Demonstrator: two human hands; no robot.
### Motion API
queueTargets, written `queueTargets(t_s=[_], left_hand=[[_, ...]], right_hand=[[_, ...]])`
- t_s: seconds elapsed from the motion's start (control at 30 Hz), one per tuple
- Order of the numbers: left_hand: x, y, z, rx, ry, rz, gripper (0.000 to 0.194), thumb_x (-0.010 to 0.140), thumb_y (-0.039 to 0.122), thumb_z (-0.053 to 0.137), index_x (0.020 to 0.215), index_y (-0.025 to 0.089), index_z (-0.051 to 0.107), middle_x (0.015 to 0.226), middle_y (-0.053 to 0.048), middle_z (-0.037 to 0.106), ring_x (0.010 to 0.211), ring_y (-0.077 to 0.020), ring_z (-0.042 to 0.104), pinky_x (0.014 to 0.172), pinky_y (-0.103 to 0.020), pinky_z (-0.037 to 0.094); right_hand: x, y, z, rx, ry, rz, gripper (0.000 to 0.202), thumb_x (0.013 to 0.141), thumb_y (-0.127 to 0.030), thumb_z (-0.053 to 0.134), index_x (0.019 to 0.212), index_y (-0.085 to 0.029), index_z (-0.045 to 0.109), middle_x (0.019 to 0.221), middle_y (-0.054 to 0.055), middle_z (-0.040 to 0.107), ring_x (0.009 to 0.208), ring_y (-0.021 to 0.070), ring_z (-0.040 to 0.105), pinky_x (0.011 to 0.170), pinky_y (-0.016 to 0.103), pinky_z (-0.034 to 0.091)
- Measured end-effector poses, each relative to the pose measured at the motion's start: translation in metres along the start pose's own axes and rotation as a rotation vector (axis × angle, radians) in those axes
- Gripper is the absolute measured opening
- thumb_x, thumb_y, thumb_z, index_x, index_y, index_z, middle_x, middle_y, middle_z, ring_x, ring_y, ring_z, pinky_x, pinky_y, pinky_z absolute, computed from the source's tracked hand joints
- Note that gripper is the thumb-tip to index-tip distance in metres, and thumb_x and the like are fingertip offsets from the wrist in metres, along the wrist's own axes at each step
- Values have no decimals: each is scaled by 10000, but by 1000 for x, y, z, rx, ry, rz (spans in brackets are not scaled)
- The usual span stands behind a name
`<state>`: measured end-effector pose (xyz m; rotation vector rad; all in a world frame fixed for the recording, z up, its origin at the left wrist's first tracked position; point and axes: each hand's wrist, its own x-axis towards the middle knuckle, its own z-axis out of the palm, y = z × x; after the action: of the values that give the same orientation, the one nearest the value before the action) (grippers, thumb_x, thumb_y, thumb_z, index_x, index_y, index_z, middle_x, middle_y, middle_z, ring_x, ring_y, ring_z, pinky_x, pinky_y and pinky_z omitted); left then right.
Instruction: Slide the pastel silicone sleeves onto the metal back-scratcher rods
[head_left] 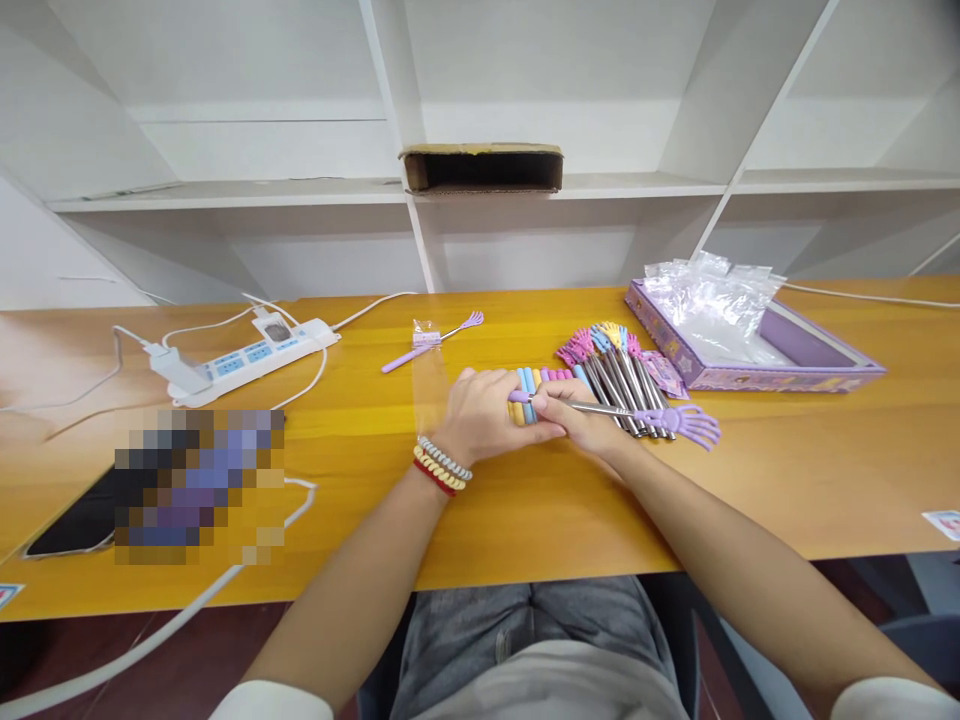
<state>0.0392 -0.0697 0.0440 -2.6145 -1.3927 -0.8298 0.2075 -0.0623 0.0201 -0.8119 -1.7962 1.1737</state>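
Note:
A purple back scratcher [686,426] with a hand-shaped head and a metal rod lies across both hands, its head pointing right. My left hand [487,412], with coil bands on its wrist, is closed around the purple handle end, most of which is hidden. With fingers pinched, my right hand [574,412] grips the rod close to that handle. Just behind and beneath them sits a row of back scratchers [630,385] with pink, blue and yellow heads, metal rods and coloured handles. Farther left, another purple back scratcher [409,360] rests beside a small clear plastic packet [426,328].
A purple box tray [795,378] holding clear plastic bags [712,300] stands at the back right. To the left are a white power strip [255,358] with cables and a black phone [75,515] beside a pixelated area. An open cardboard box [484,150] sits on the white shelf [637,185].

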Motion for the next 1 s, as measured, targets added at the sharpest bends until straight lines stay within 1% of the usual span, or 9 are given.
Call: queueTargets(t_s=[0.1, 0.27, 0.5, 0.67, 0.77, 0.83, 0.9, 0.93, 1.0], left_hand=[[-3, 6, 4, -19, -4, 91, 558, 774, 727, 454, 799, 176, 542, 776, -48, 606, 740, -190, 553, 689, -324, 334], [-3, 5, 9, -37, -59, 112, 506, 854, 647, 415, 855, 166, 574, 862, -73, 631, 788, -198, 572, 708, -320, 369], [5, 1, 4, 106, -264, -254, 534, 668, 731, 555, 611, 204, 621, 601, -57, 602, 623, -226, 586, 551, -296, 303], [9, -7, -5, 95, -252, -261, 495, 641, 693, 584, 547, 208, 569, 538, -37, 567, 579, -206, 555, 543, -291, 271], [6, -31, -12, 50, -174, -345, 499, 656, 659, 593, 498, 201, 474, 498, -19, 511, 567, -182, 516, 544, -287, 268], [3, -51, -15, -20, -21, -412, 467, 728, 615, 555, 545, 202, 436, 552, -10, 512, 593, -172, 496, 556, -289, 281], [2, -68, -15, -185, 127, -494, 351, 870, 475, 406, 643, 209, 441, 614, -2, 518, 604, -159, 482, 575, -291, 311], [2, -74, -13, -268, 208, -580, 316, 900, 414, 348, 671, 213, 435, 619, 1, 507, 597, -156, 474, 576, -290, 327], [5, -77, -6, -435, 278, -687, 239, 904, 341, 336, 735, 217, 450, 621, 9, 494, 580, -149, 471, 563, -282, 354]], right_hand=[[2, 3, 1, 38, 35, 10, 460, 790, -523, 595, 542, -179, 418, 509, -49, 369, 490, 74, 308, 468, 237, 225], [2, 4, -1, -112, 84, -31, 516, 875, -520, 468, 499, -176, 386, 483, -46, 324, 480, 70, 279, 466, 242, 227], [-3, -4, 0, -261, 49, -99, 495, 899, -435, 451, 479, -174, 434, 439, -29, 420, 432, 72, 353, 439, 239, 245], [-5, -2, 0, -394, 101, -263, 433, 881, -367, 453, 490, -181, 444, 454, -17, 441, 436, 85, 371, 463, 258, 260], [-4, 4, -14, -246, 237, -349, 420, 845, -354, 440, 457, -203, 377, 443, -13, 370, 443, 105, 338, 489, 282, 281], [-1, 7, -28, -73, 410, -379, 372, 796, -339, 430, 454, -219, 342, 444, -7, 335, 450, 123, 335, 503, 300, 306], [2, 8, -41, 0, 513, -336, 272, 737, -309, 418, 481, -226, 378, 474, 17, 380, 487, 152, 390, 532, 322, 348], [4, 8, -45, 8, 543, -302, 219, 704, -302, 415, 499, -226, 402, 491, 28, 403, 506, 161, 410, 541, 330, 361], [7, 10, -50, 23, 562, -230, 117, 641, -286, 422, 547, -221, 448, 526, 31, 431, 517, 160, 415, 528, 320, 357]])
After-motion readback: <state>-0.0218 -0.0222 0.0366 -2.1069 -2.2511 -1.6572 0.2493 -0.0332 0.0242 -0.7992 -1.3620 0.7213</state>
